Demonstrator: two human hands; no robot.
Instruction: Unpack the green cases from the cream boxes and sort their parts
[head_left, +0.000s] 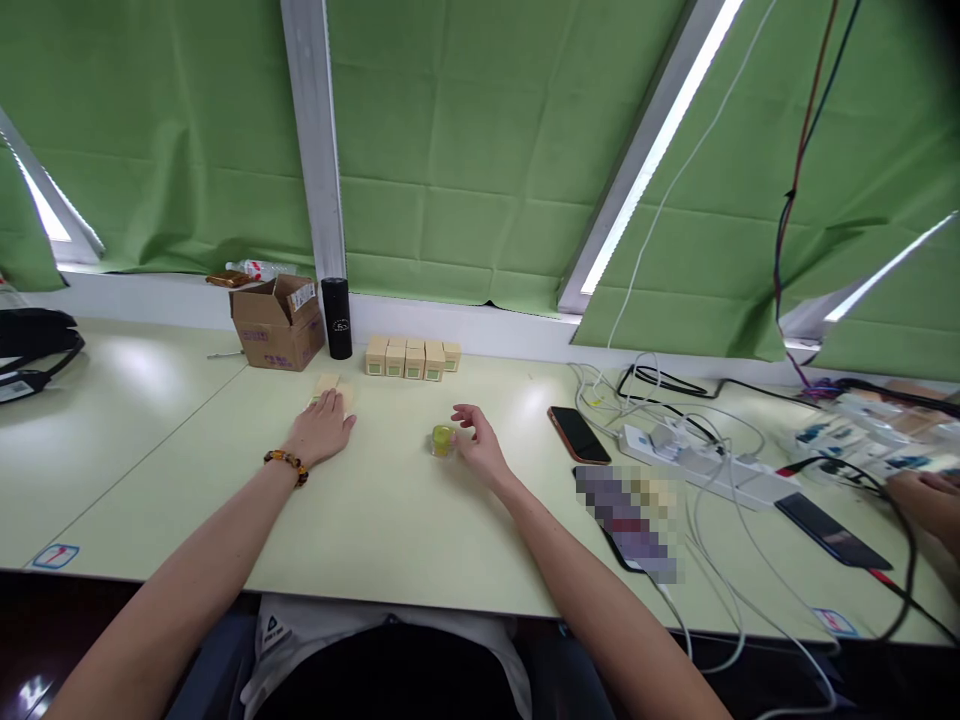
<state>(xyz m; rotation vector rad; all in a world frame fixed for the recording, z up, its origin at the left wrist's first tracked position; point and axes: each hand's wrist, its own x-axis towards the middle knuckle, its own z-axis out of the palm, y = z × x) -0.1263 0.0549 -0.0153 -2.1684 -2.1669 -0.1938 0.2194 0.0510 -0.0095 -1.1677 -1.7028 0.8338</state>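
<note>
My left hand (pixel 322 430) lies palm down with its fingers stretched out over a pale yellowish flat piece (pixel 328 382). Most of that piece is hidden under the fingers, so its exact kind cannot be told. A small clear jar with yellow-green contents (pixel 442 440) stands on the table in front of me. Just to its right is my right hand (pixel 484 447), fingers apart and curved, close beside the jar. Whether a fingertip touches the jar is unclear. Several small kraft-coloured boxes (pixel 405 359) stand in a row farther back.
An opened cardboard carton (pixel 277 325) and a black bottle (pixel 337 320) stand at the back left. To the right lie a phone (pixel 578 435), a white power strip (pixel 705 468) with tangled cables and another phone (pixel 832 530). Another person's hand (pixel 930 505) shows at the right edge.
</note>
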